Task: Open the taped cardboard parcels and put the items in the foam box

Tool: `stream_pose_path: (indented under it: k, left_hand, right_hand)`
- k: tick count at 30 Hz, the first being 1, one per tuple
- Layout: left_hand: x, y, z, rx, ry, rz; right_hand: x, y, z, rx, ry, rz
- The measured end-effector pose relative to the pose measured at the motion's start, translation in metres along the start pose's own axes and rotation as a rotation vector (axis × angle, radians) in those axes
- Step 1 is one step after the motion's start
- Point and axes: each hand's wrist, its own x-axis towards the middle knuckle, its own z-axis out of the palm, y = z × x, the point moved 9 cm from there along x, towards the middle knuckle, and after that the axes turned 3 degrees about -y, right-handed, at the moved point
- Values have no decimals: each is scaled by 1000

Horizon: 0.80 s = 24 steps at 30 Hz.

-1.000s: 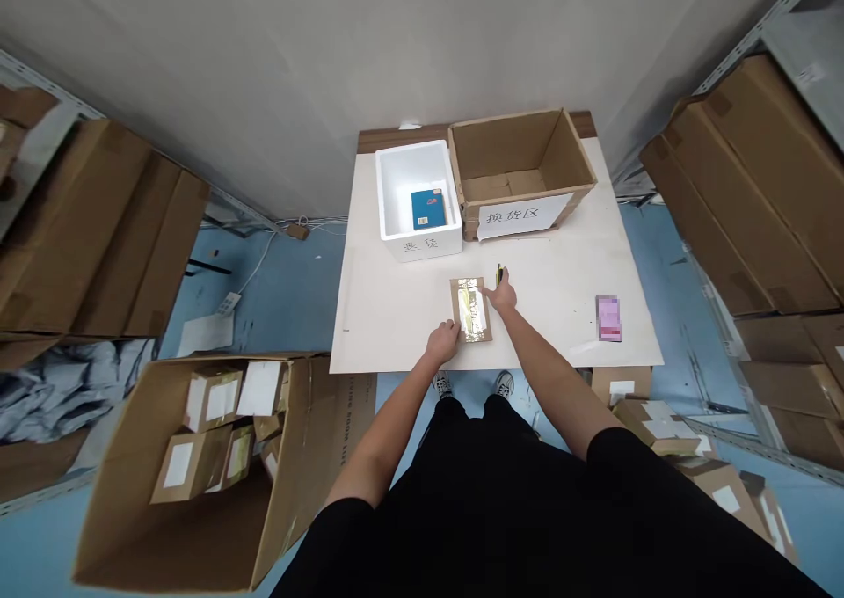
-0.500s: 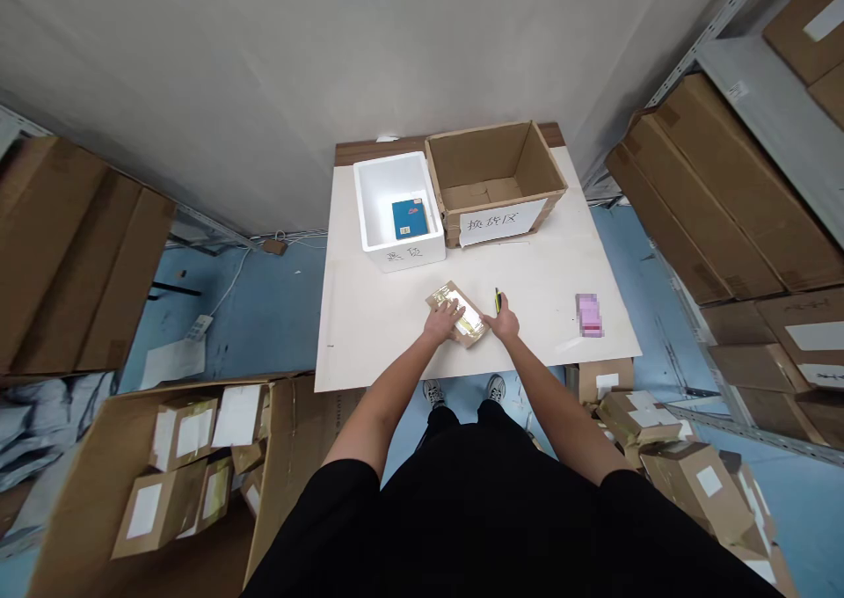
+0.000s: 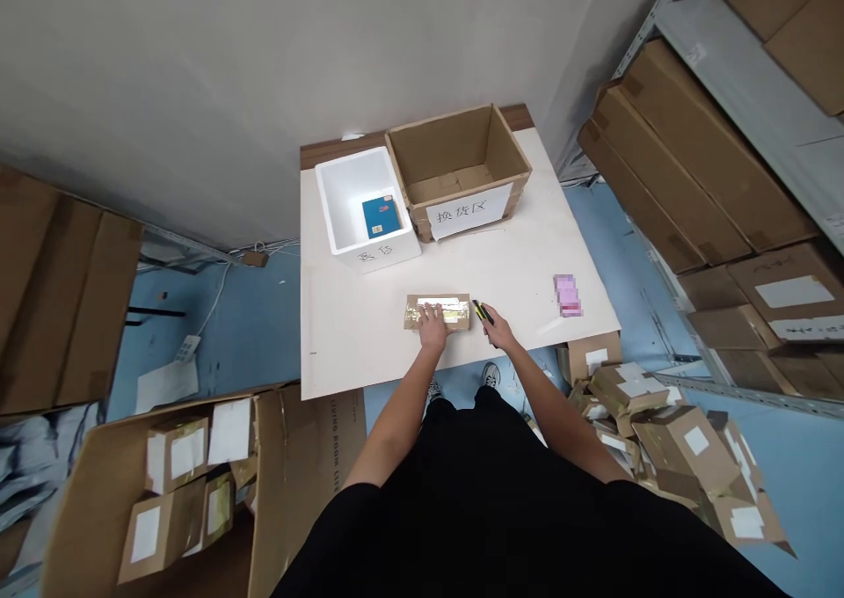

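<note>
A small brown taped parcel (image 3: 438,311) lies lengthwise across the white table (image 3: 369,325) near its front edge. My left hand (image 3: 432,326) rests flat on the parcel with fingers spread, pressing it down. My right hand (image 3: 498,329) is closed around a yellow-and-black utility knife (image 3: 482,311), whose tip sits at the parcel's right end.
At the back of the table stand a white foam box (image 3: 360,202) holding a blue book (image 3: 381,216) and an open labelled cardboard box (image 3: 458,171). A pink item (image 3: 567,295) lies at the right. Open carton of parcels (image 3: 178,475) front left; opened boxes (image 3: 659,422) on the floor right; shelves of cartons beyond.
The parcel has been turned from upright to lying crosswise. My left hand moved onto its top and my right hand with the knife came to its right end. My head turned left.
</note>
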Motion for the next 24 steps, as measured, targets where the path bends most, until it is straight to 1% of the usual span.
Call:
stream_pose_path:
  k: [3,8,12,16,21,24]
  left_hand:
    - [2,1,-1,25,16,-14]
    - [3,0,-2,58,17,-16]
    - [3,0,-3,76,21,-14]
    - [2,1,-5,69,23,-22]
    - [2,2,-5,69,-12,-22]
    - [0,3,-8,74,-6,-21]
  right_hand:
    - [-2,6,6,76,-14,-3]
    - [10,-2,11,161,-28,-27]
    - [10,-1,13,144,-25,4]
    - [3,0,15,120,-26,5]
    - [-9,-4,13,41,-20,3]
    - [-18,-2,12,11,-64,28]
